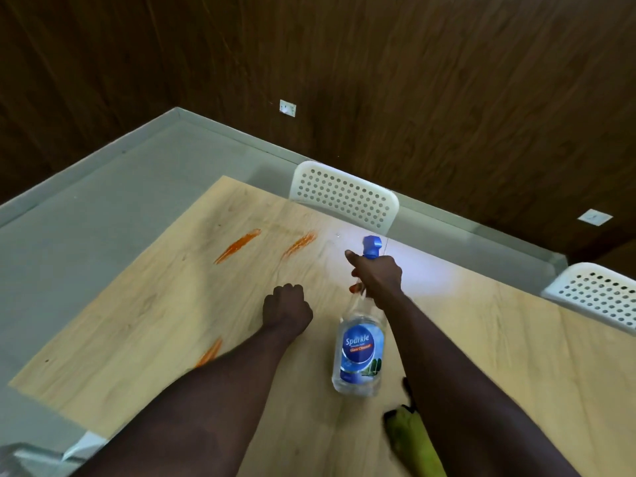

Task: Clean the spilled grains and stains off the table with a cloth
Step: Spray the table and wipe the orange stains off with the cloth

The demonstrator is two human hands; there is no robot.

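My right hand (377,277) grips the neck of a clear spray bottle (358,356) with a blue label and a blue nozzle (372,246), held above the light wooden table (144,325). The nozzle points away from me toward the table's far side. My left hand (285,309) is a closed fist holding nothing, its knuckles on or just over the tabletop. Orange smear stains lie on the wood: one (237,246) at the far left, one (298,244) beside it, one (209,352) next to my left forearm. A green cloth (413,438) lies under my right forearm, partly hidden.
Two white perforated chairs stand at the table's far edge, one (344,194) ahead and one (599,294) at the right. Grey floor (86,201) runs along the left, bounded by a dark wood-panelled wall (413,80) with sockets.
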